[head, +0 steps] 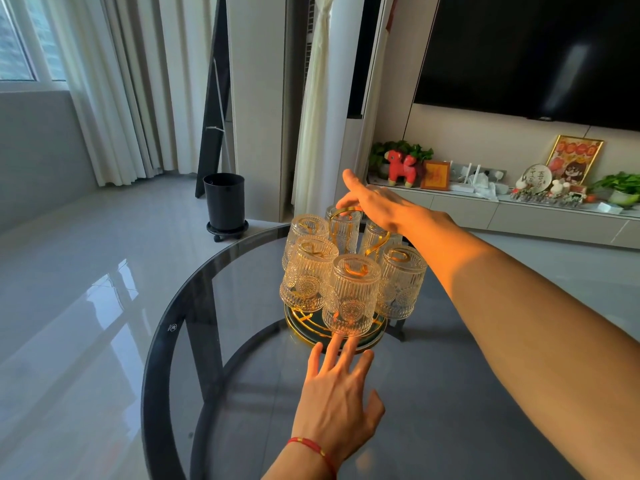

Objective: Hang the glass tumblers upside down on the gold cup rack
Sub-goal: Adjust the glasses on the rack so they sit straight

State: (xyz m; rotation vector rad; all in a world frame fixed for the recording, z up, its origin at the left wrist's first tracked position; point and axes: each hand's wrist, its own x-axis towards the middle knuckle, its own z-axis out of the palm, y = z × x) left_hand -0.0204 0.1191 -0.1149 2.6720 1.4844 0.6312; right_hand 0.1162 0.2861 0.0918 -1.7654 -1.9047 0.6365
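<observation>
The gold cup rack [300, 331] stands on a round dark glass table [156, 344]. Several ribbed glass tumblers hang upside down on its pegs: one at the front [351, 296], one at the left [306, 275], one at the right [401, 282], and more behind. My right hand [375, 206] reaches over the top, its fingers curled around the rack's gold loop handle [333, 225]. My left hand [337, 393] lies flat and open with spread fingers, its fingertips touching the rack's round base under the front tumbler. No loose tumbler is in view.
A black bin on wheels [224, 202] stands on the glossy floor beyond the table. Curtains and a window fill the left. A wall television [519, 53] hangs above a low cabinet with plants, a red toy and ornaments at the right.
</observation>
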